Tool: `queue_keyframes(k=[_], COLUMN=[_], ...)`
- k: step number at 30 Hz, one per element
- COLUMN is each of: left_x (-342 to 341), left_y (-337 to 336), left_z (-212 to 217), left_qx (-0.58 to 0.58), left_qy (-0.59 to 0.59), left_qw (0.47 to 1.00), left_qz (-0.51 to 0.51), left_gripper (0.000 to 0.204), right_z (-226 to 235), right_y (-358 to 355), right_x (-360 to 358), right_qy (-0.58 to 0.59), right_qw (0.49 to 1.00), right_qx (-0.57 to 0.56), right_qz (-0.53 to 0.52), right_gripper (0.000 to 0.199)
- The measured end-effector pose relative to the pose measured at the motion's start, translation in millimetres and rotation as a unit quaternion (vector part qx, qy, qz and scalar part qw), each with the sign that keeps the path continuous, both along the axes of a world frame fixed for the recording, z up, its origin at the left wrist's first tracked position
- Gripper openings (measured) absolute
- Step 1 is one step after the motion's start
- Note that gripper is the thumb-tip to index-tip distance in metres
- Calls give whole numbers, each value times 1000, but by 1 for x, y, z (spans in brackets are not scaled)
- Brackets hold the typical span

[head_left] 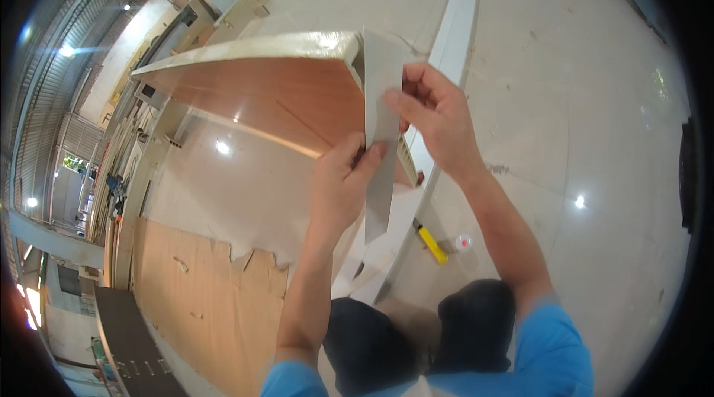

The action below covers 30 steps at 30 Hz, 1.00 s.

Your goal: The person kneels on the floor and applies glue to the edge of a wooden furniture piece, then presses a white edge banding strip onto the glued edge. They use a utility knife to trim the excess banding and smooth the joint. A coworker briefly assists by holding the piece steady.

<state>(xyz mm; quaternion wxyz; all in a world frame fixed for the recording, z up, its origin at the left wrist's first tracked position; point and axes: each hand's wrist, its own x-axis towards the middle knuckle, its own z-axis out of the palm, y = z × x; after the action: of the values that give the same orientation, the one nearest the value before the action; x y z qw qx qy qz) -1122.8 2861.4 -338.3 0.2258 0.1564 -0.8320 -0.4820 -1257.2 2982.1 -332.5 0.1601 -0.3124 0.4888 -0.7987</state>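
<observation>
- Left hand (343, 183) pinches the lower middle of a long grey strip (381, 136), thumb and fingers pressed together on its edge.
- Right hand (437, 116) grips the same grey strip higher up, fingers curled over its right edge and thumb laid on its face.
- Grey strip hangs nearly upright between both hands; its top meets the corner of a wooden panel (275, 92), and its lower end dangles free below the left hand.
- Wooden panel stands on edge just behind the hands, with a reddish-brown glossy face and a pale, film-covered upper edge.
- White board (457, 17) lies on the pale floor (580, 99), running away past the right hand.
- Yellow utility knife (431, 242) lies on the floor below the hands, near the person's dark knees.
- Torn brown cardboard (193, 300) covers the floor well to the left.
</observation>
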Motion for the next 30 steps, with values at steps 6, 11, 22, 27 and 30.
queue_keyframes(k=[6,11,22,27,30], left_x=[3,66,119,98,101], left_y=[8,-29,-44,-62,-65], left_z=[-23,-113,-303,-293,-302], left_qx=[90,-59,-140,-213,-207], left_qy=[45,-183,-285,-307,-327], left_qw=[995,981,948,925,917], left_qz=[-27,-9,-34,-73,-96], left_gripper=[27,45,58,58,59], right_z=[-43,-178,-425,-450,-452], right_y=[14,62,86,78,78], right_x=[12,36,134,139,141], right_qy=[60,49,301,334,296], right_qw=[990,969,700,685,714], right_qx=[120,226,647,646,635], right_qz=[32,83,28,-38,-12], right_gripper=[20,25,58,43,43])
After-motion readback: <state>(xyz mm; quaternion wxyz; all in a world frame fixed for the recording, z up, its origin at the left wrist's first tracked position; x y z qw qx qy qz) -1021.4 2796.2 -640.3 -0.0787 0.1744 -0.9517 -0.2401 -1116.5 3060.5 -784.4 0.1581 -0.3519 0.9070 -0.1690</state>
